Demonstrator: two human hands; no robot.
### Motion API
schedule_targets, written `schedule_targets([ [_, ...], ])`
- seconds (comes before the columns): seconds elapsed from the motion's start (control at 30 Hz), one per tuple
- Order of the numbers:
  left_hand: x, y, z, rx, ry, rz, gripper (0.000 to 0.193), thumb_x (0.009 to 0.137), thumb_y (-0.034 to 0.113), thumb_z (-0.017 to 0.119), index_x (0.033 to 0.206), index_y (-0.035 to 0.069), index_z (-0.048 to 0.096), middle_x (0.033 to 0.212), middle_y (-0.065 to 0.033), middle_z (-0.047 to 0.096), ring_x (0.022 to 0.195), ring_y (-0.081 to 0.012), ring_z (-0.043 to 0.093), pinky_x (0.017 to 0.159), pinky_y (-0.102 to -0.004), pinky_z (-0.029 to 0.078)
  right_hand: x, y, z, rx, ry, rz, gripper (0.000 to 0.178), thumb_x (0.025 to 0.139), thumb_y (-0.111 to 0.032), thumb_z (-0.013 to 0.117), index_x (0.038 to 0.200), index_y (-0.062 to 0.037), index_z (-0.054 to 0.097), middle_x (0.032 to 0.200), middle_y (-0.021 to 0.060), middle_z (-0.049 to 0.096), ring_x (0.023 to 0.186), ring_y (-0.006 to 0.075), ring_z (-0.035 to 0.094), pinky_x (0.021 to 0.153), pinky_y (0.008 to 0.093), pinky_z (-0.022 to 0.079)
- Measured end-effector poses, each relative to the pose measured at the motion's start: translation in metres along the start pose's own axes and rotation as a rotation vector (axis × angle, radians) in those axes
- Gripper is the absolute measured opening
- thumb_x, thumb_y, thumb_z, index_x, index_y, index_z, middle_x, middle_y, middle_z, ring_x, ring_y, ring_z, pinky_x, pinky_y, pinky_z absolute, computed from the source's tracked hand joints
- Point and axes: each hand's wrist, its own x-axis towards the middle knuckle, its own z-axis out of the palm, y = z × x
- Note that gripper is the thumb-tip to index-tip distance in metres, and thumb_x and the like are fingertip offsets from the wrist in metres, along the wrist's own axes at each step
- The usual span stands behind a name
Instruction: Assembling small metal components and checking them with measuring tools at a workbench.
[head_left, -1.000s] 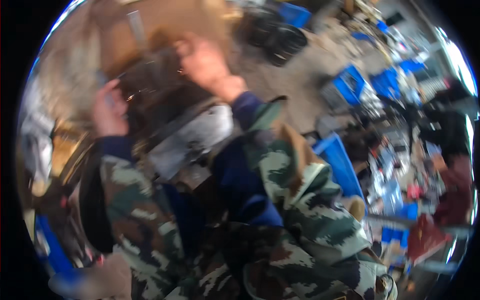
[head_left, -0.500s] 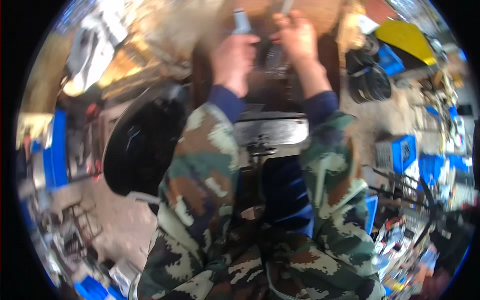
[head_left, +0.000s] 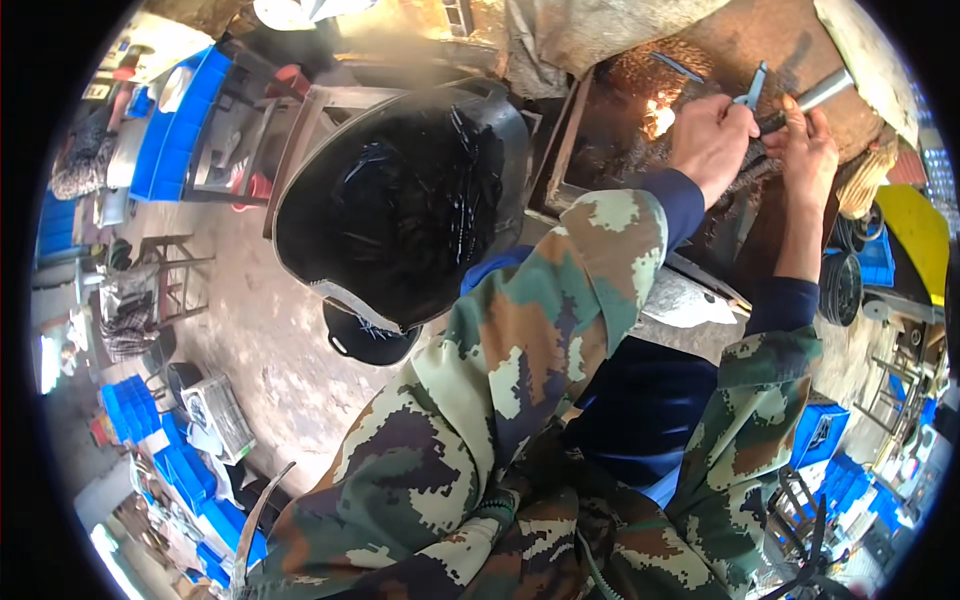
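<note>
At the upper right, my left hand (head_left: 712, 140) is closed in a fist, with a blue-grey flat metal piece (head_left: 752, 88) rising from its thumb side. Close beside it, my right hand (head_left: 808, 160) pinches a silver metal rod (head_left: 825, 90) that slants up and right; its darker lower end meets the left hand's fingers. Both hands are over a brown, grimy work surface (head_left: 790, 40). Left of the left fist, an orange-white glow (head_left: 658, 116) shows in a dark, gritty hollow. Another thin blue-grey strip (head_left: 677, 67) lies beyond it.
Left of my arms stands a large black basin (head_left: 400, 210) holding dark liquid, with a small black tub (head_left: 368, 338) below it. A pale cloth (head_left: 620, 35) drapes behind. A tan work glove (head_left: 866, 180) hangs at right. Blue bins (head_left: 180, 120) stand far left.
My view has swung left, so both hands now appear further right and the basin shows fully. The blue-grey piece stays in my left hand; the glow has come into view.
</note>
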Motion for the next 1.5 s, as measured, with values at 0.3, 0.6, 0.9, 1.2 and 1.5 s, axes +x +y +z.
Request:
schedule_targets([
  [0.3,0.003,0.002,0.009,-0.063,0.011,-0.018,0.023,0.088,0.014,0.056,0.072,0.0,0.063,0.058,0.0001,0.049,0.051,-0.0073,0.044,0.046,-0.027,0.032,0.006,0.008,-0.004,0.072,-0.019,0.02,0.033,0.097,-0.035,0.063,0.105,-0.0035,0.067,0.064,0.0076,0.066,0.056,0.0122,0.062,0.052,0.0255,0.049],
  [0.6,-0.001,0.01,0.011,-0.078,0.002,-0.026,0.021,0.086,0.013,0.058,0.073,-0.003,0.064,0.06,-0.0002,0.049,0.055,-0.0076,0.043,0.048,-0.0282,0.032,-0.001,0.0,-0.002,0.058,0.008,0.024,0.032,0.096,-0.034,0.065,0.104,-0.0031,0.067,0.065,0.0068,0.066,0.057,0.0117,0.063,0.052,0.0247,0.05],
  [0.9,-0.001,0.016,0.005,-0.004,-0.014,0.048,0.018,0.083,0.012,0.062,0.072,-0.001,0.065,0.059,0.0033,0.048,0.055,-0.0052,0.041,0.048,-0.0258,0.031,-0.001,0.0,0.0,0.113,0.008,-0.021,0.029,0.095,-0.027,0.067,0.096,0.001,0.063,0.066,0.0087,0.067,0.055,0.0129,0.064,0.05,0.0247,0.049],
  [1.2,-0.006,0.013,0.003,0.071,-0.054,0.03,0.021,0.085,0.015,0.061,0.072,-0.001,0.064,0.059,0.0005,0.055,0.055,-0.0063,0.046,0.049,-0.0283,0.038,-0.001,0.011,0.001,0.147,-0.01,-0.009,0.03,0.095,-0.031,0.065,0.106,-0.0032,0.067,0.064,0.0061,0.067,0.053,0.0116,0.061,0.051,0.0265,0.048],
  [1.5,-0.006,0.039,-0.034,0.202,-0.175,0.076,0.028,0.095,0.017,0.054,0.113,0.006,0.073,0.091,-0.0013,0.065,0.059,-0.0024,0.041,0.05,-0.0199,0.03,0.006,0.008,0.062,-0.053,0.282,-0.095,0.026,0.084,-0.028,0.069,0.091,-0.0034,0.065,0.082,0.011,0.068,0.078,0.0295,0.065,0.071,0.0427,0.053],
])
